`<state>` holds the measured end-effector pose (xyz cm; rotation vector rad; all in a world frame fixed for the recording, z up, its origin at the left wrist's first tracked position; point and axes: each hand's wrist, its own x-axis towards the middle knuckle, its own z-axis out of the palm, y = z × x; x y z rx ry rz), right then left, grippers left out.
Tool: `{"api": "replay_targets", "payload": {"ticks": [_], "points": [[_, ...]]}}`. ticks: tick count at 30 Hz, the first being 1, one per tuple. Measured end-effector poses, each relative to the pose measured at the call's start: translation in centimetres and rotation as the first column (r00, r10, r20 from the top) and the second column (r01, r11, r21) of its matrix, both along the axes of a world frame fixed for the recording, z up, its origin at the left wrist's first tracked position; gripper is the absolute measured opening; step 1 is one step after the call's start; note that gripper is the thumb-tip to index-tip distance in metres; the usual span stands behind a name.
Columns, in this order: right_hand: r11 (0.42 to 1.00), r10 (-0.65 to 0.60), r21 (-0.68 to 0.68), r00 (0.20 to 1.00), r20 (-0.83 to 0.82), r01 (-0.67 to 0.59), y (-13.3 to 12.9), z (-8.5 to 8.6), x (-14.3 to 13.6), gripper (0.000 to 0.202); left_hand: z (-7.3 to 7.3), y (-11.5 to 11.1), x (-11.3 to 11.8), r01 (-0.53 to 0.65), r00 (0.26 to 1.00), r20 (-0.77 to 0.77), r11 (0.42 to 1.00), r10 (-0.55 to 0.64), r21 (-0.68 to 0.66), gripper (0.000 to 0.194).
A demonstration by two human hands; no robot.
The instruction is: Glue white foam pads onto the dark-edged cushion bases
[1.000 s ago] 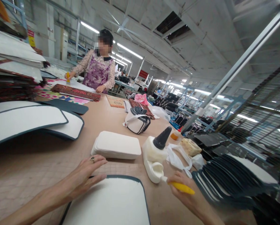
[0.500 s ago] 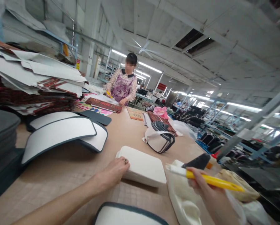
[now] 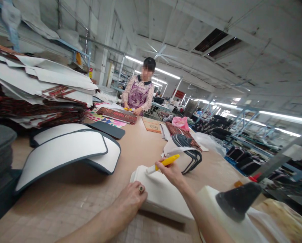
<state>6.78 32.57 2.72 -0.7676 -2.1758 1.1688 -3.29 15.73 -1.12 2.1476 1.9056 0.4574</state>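
On a tan worktable point(image 3: 90, 206), a stack of white pads point(image 3: 166, 199) lies in front of the wearer, btwn both hands. L hand point(image 3: 134, 199) rests at the stack's near-L edge, fingers bent & close together; can't tell if they pinch or only press. R hand point(image 3: 171, 172) has its fingers closed round the yellow handle of a brush point(image 3: 168, 161), pale tip down at the top pad, toward its far end. Just beyond: a bundle of dark-edged pieces point(image 3: 185, 153) w/ a white strip around it. To R, partly behind the forearm, a whitish container point(image 3: 209, 199) w/ a black cone point(image 3: 238, 201). To L, curved white panels point(image 3: 64, 145), dark-edged, overlapping. Across the table, a co-worker point(image 3: 140, 94) in a purple apron holds a yellow-handled tool point(image 3: 128, 109).
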Motion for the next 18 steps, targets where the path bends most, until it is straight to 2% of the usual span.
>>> {"api": "replay_targets", "payload": {"ticks": [3,6,9,11,12,14,18], "points": [[1.000,-0.022,-0.003,0.999,0.037,0.022,1.2,-0.3,1.6,0.028,-0.9,0.4,-0.2,0.000,1.000,-0.028,1.000,0.000,0.003,0.021],[0.993,-0.118,0.020,0.989,0.086,0.117,2.9,0.0,5.7,0.025,-1.0,0.4,-0.2,-0.005,1.000,-0.006,1.000,0.005,0.016,0.023],[0.970,-0.240,0.066,0.964,0.113,0.234,4.3,1.1,10.5,0.025,-0.5,0.0,-0.3,0.003,0.999,0.051,0.999,-0.005,0.038,0.028],[0.955,-0.291,0.092,0.950,0.108,0.282,4.3,2.1,12.3,0.026,-0.3,-0.4,-0.8,-0.006,0.993,0.120,0.997,-0.003,0.074,0.025],[0.952,-0.299,0.098,0.949,0.102,0.290,4.0,2.5,12.3,0.026,-0.3,-0.5,-1.1,-0.022,0.988,0.155,0.995,0.006,0.099,0.021],[0.962,-0.265,0.092,0.960,0.087,0.258,2.5,2.9,10.6,0.026,-0.5,-0.7,-1.8,-0.066,0.979,0.201,0.986,0.035,0.151,0.016],[0.999,-0.038,0.023,0.996,0.078,0.037,-2.0,2.4,3.5,0.025,-0.7,-0.9,-2.5,-0.113,0.973,0.217,0.981,0.077,0.157,0.014]]}}
